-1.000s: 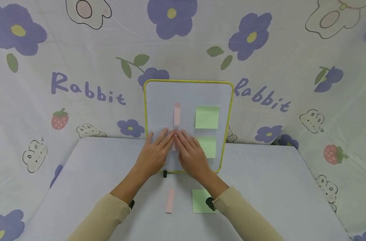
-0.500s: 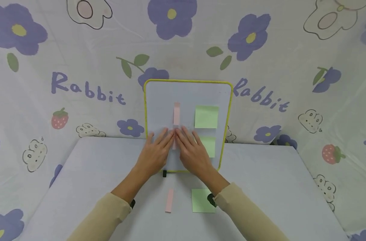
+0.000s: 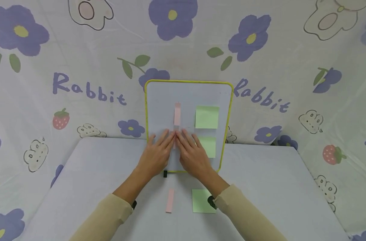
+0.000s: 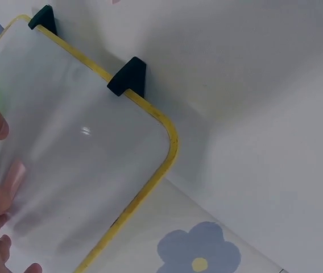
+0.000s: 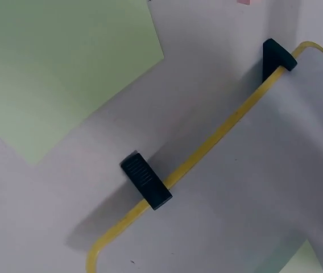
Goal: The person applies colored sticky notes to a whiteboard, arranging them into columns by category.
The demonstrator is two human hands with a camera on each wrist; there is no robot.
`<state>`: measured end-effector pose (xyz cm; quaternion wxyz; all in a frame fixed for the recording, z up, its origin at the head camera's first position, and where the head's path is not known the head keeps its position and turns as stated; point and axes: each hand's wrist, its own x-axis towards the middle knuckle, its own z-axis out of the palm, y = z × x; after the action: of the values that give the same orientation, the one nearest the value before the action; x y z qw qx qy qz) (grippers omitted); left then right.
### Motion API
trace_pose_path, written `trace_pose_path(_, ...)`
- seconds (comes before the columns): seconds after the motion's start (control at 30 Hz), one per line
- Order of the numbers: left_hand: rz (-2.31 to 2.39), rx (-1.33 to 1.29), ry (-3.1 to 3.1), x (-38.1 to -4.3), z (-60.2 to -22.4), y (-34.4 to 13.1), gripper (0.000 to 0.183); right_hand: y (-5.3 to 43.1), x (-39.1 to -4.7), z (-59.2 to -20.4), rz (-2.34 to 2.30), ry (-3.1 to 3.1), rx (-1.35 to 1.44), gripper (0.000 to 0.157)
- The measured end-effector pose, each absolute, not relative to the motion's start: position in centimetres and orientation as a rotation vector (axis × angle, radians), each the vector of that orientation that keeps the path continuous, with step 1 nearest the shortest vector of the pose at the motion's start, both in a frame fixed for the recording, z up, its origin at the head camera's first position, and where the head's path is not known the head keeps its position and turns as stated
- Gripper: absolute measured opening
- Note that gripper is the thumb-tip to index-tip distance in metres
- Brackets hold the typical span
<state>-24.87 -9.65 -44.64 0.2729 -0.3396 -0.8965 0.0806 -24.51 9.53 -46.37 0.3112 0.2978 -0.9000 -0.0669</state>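
Note:
A whiteboard [image 3: 162, 100] with a yellow rim stands upright on the table. Both hands are at its lower middle, fingertips close together. With extended fingers, my left hand [image 3: 154, 154] and my right hand [image 3: 195, 156] press a pink paper strip [image 4: 15, 177] against the board; the hands cover most of it in the head view. Straight above, another pink strip [image 3: 177, 113] sticks to the board. On the board's right side are an upper green sticky note [image 3: 207, 117] and a lower green sticky note [image 3: 210, 147], the latter partly behind my right hand.
On the table [image 3: 261, 180] in front of the board lie a pink strip [image 3: 170, 201] and a green square note [image 3: 198, 202], partly overlapped by my right wrist. Black feet [image 5: 146, 179] hold the board's bottom edge. A flower-patterned cloth [image 3: 186, 60] hangs behind.
The hands stay at the same spot on the board, with only slight finger shifts. The right fingers spread a little from one second ago. The notes have not moved.

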Motion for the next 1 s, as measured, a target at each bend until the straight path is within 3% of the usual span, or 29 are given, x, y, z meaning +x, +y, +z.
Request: trace_pose_path(1.0, 0.188, -0.963, -2.366, -24.1, -45.0, -10.4, 0.051, 11.1, -23.3, -47.0, -0.049, -2.314, 0.88, 0.062)
